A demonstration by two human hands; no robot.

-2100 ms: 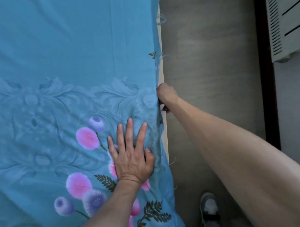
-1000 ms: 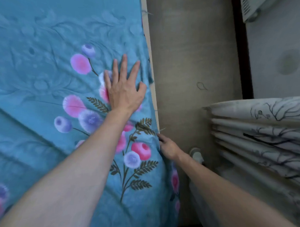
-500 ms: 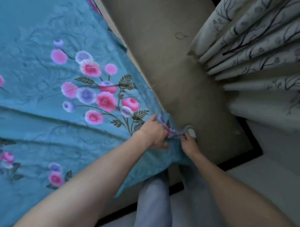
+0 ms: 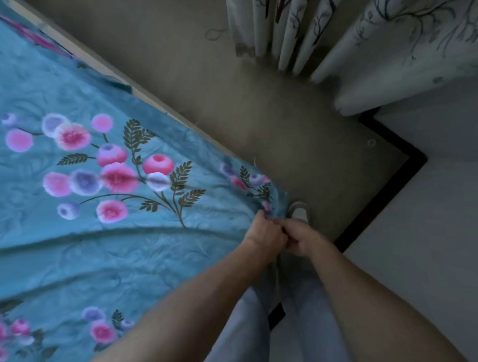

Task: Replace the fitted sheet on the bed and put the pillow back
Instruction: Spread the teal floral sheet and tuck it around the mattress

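The blue flowered sheet spreads flat over the bed away to the left of your fingers, so pull its corner snug down over the mattress edge before you tuck it, keeping the tension even. Your left hand and right hand touch, fingers curled, pinching that bunched corner just ahead of your knuckles.

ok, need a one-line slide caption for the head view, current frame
Both hands, left and right, grip the corner of a teal floral fitted sheet at the bed's corner, beside patterned curtains.
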